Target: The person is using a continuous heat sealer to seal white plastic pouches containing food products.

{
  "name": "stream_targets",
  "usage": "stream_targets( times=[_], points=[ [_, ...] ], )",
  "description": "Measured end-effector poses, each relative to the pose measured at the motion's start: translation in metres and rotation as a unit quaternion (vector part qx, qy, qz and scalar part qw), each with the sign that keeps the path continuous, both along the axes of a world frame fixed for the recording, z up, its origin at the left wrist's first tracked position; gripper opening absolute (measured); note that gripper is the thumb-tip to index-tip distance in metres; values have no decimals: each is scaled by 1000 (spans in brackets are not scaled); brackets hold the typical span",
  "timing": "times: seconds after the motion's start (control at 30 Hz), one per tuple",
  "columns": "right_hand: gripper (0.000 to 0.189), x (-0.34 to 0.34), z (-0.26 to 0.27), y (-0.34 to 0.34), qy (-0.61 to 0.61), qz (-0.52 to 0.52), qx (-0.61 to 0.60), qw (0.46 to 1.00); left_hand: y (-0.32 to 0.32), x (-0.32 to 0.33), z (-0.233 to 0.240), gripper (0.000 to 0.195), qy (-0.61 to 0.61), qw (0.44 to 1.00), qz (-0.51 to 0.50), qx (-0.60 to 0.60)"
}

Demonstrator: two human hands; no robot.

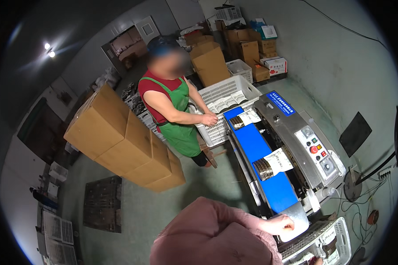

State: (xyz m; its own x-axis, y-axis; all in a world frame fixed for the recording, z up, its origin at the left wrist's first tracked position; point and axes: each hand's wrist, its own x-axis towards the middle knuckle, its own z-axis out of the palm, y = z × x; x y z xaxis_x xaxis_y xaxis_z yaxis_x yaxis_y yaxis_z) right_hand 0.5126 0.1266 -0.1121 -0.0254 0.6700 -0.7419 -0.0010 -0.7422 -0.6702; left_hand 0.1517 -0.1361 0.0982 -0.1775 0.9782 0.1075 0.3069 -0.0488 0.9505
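Observation:
My left hand (279,225) rests with curled fingers over the metal end plate (293,228) of a conveyor bag sealer; I see nothing held in it. Only a small part of my right hand (317,261) shows at the bottom edge, beside packaged pouches (330,243) in a white plastic crate (344,228). Whether it grips a pouch is hidden. On the blue belt (243,137) lie two white pouches with dark patterned bottoms, a nearer pouch (273,164) and a farther pouch (245,119). Their white tops reach towards the sealer housing (285,132).
A co-worker in a green apron (182,132) sits at the belt's far end, hands over a white crate (212,132) holding several pouches. Stacked cardboard boxes (119,142) stand left, near a dark pallet (102,203). Cables (360,212) trail by the right wall.

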Motion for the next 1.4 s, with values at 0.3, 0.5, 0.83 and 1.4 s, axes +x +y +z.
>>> stream_targets(
  times=[0.3,0.5,0.83,1.4],
  points=[
    [11,-88,194,-78,-128,213,268,931,53,72,17,46,-36,978,-74,192],
    [11,-155,284,-101,-204,361,421,807,80,54,35,27,-61,988,-120,80],
    [20,-145,154,-103,-141,239,333,901,114,-19,-108,13,-548,836,17,-18],
    [29,-240,162,-77,-197,151,233,940,147,-90,-128,15,-200,947,146,-204]
  ],
)
